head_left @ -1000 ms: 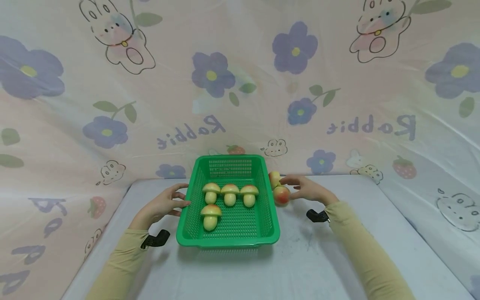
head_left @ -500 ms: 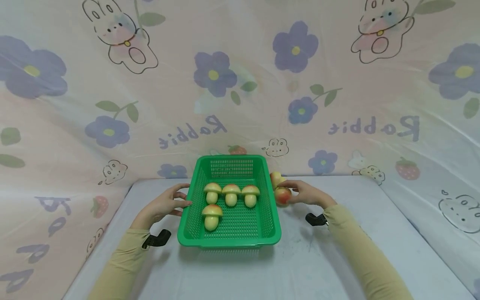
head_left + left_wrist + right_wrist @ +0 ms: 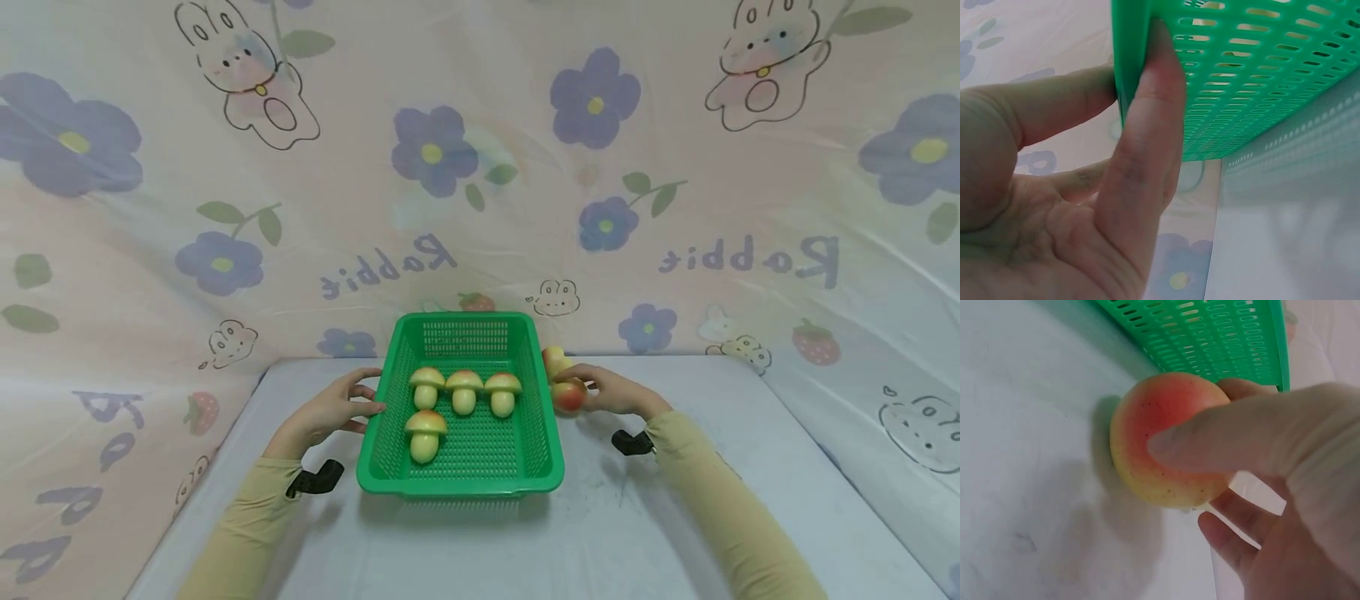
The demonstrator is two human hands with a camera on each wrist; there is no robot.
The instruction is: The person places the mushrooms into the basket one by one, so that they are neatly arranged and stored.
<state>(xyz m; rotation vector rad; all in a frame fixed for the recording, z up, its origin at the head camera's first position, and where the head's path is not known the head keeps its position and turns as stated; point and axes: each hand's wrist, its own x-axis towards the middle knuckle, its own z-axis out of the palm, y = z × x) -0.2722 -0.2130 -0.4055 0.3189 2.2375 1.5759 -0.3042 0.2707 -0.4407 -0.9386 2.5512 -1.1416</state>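
My left hand (image 3: 330, 410) is at the left side of the green plastic basket (image 3: 460, 485). In the left wrist view, digits lie on either side of the basket's rim (image 3: 1130, 50), pinching it. Four toy mushrooms lie inside, three in a row with the middle one (image 3: 464, 392) between two others, and another (image 3: 425, 436) in front. Right of the basket, my right hand (image 3: 613, 392) grips a mushroom by its round red-and-yellow cap (image 3: 1166, 437). The thumb (image 3: 1210, 440) presses on the cap, with other fingers behind it. Its stem is hidden.
Another toy mushroom (image 3: 555, 362) lies just behind the gripped one, against the basket's right side. The white table (image 3: 480, 554) ends at a patterned cloth backdrop (image 3: 517, 225) with flowers and rabbits. Black wrist mounts (image 3: 632, 442) show below both wrists.
My right hand has moved slightly left and down, and its fingers have closed on the nearer mushroom outside the basket. The left hand keeps its place at the basket's rim.
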